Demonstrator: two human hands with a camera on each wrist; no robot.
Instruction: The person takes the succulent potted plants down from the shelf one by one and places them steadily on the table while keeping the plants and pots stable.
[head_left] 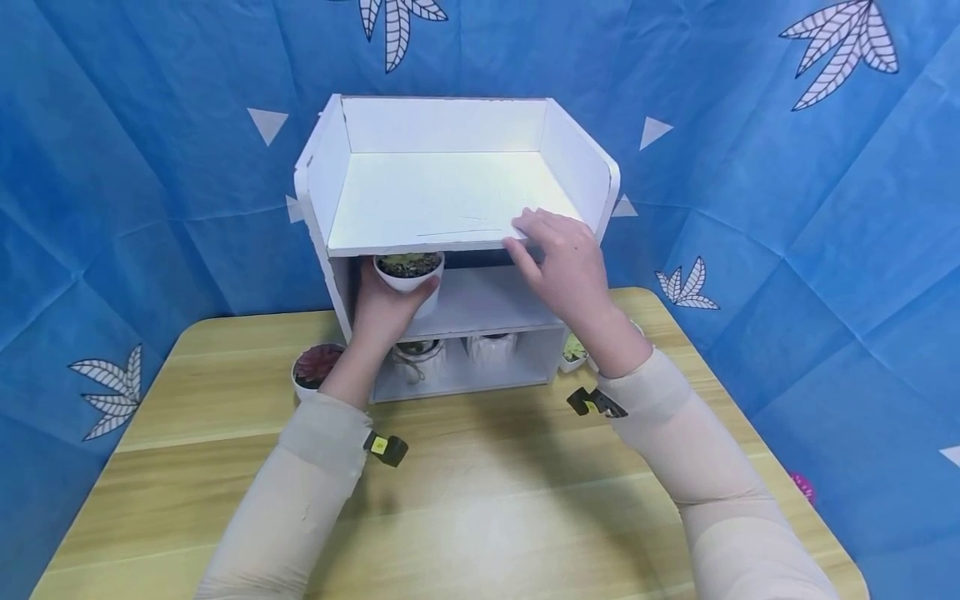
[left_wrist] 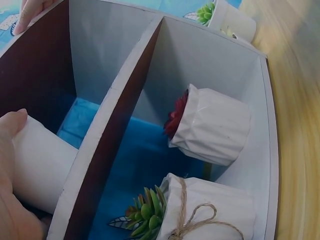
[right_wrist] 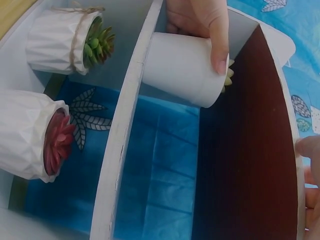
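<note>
My left hand [head_left: 384,307] grips a white pot [left_wrist: 42,165] with a green succulent, inside the left part of the white shelf's [head_left: 457,196] middle level. In the right wrist view its thumb lies along the pot [right_wrist: 182,67] near the rim, and the pot is tilted on its side in that view. My right hand [head_left: 566,262] holds the front edge of the top board near its right end, fingers over the board and thumb at the edge. Below, a twine-tied pot [head_left: 420,360] and a faceted pot [left_wrist: 215,125] with a red succulent stand on the bottom level.
A pot with a dark red plant [head_left: 317,365] stands left of the shelf on the wooden table [head_left: 465,500]. Another pot with a light green plant [head_left: 573,350] is at its right side, partly behind my right arm. A blue patterned cloth [head_left: 480,50] hangs behind.
</note>
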